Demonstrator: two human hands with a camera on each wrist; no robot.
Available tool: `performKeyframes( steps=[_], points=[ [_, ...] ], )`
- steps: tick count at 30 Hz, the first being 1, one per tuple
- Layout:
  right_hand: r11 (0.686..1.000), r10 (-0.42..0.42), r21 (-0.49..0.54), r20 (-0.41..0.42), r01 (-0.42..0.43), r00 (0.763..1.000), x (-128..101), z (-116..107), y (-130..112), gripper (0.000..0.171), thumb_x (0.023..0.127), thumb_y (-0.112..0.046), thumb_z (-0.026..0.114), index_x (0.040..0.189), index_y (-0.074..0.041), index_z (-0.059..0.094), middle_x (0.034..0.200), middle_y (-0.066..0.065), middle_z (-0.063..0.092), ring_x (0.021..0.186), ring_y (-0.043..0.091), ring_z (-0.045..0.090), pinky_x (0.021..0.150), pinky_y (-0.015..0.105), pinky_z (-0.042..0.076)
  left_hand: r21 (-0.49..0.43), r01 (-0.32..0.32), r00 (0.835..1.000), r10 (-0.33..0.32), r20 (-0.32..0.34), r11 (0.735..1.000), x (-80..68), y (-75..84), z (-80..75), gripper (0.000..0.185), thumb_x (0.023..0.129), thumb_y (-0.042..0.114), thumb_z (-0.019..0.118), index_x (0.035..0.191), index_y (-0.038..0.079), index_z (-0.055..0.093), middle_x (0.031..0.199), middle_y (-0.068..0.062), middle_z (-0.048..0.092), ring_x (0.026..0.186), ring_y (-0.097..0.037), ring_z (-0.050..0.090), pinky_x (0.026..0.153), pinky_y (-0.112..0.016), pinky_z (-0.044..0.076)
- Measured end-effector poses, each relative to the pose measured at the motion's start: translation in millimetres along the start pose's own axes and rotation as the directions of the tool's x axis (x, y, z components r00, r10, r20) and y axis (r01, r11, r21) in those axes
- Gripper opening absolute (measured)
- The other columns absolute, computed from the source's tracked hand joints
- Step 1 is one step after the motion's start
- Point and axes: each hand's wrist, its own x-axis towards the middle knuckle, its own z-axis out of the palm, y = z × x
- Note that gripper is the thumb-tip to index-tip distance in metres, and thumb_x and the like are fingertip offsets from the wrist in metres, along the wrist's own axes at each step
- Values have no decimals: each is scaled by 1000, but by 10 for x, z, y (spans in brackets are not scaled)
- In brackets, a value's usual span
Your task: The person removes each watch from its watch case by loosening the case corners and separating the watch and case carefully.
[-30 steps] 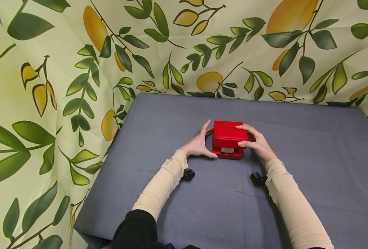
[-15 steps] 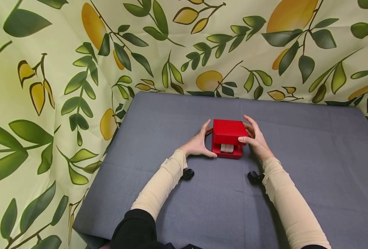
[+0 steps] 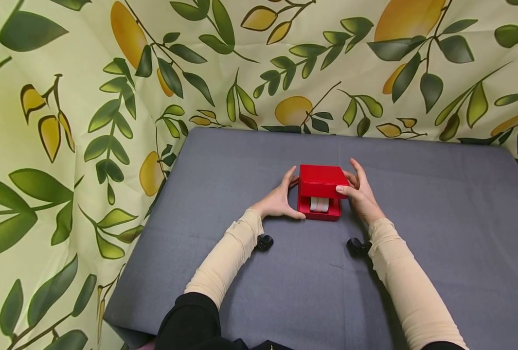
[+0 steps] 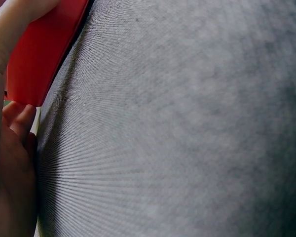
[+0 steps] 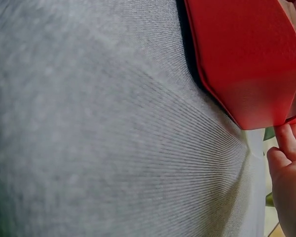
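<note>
A small red box (image 3: 320, 192) sits near the middle of the grey table (image 3: 416, 194), its hinged lid (image 3: 322, 181) raised at the front so that a pale cushion (image 3: 319, 204) shows inside. The left hand (image 3: 280, 199) holds the box's left side, thumb curled along the base's front corner. The right hand (image 3: 360, 194) grips the lid from the box's right, thumb on its front edge and fingers behind.
</note>
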Motion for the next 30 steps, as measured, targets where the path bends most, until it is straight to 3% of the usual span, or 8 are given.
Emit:
performKeyframes(
  steps=[9,16,21,24,28,30],
  points=[
    [999,-10,-47,10,11,1000,35,3,-30,72,87,-13,51,147,-25,15,126,-3,43,110,5,49,87,13,42,17,-7,1000,7,-7,1000,6,3,-3,130,60,20,88,148,23,-8,153,-7,25,142,-14,27,116,-32,22],
    [997,67,-45,-14,-67,998,63,36,-141,70,90,-24,50,148,-22,11,115,-8,44,105,3,48,90,13,36,38,-3,1000,3,-3,999,-2,14,1,130,60,22,88,148,25,-8,152,-7,26,142,-14,27,115,-31,23],
    [991,133,-26,-27,-134,991,100,69,-234,75,90,-32,48,150,-23,4,111,-7,45,101,1,49,111,32,21,42,-6,1000,7,-8,999,-2,21,6,131,59,22,88,148,24,-8,152,-8,27,141,-14,28,115,-30,23],
    [987,163,0,-36,-163,986,120,80,-257,78,90,-33,47,150,-21,-1,114,-5,44,101,1,48,116,43,11,42,0,1000,1,-11,999,-2,18,9,131,59,22,88,148,24,-8,151,-8,27,141,-14,29,115,-30,23],
    [978,210,16,-80,-210,974,159,112,-288,82,89,-40,46,150,-16,-3,113,-6,42,97,5,47,110,35,21,36,11,1000,-11,-9,999,-5,19,7,131,59,23,88,148,25,-8,151,-7,27,141,-14,28,115,-30,24],
    [974,226,29,-102,-224,969,197,134,-304,77,88,-45,48,148,-15,10,107,-6,47,91,8,48,99,29,29,34,18,1000,-17,-8,999,-7,16,6,132,58,24,88,148,26,-8,152,-6,26,141,-13,28,115,-31,24]
  ],
)
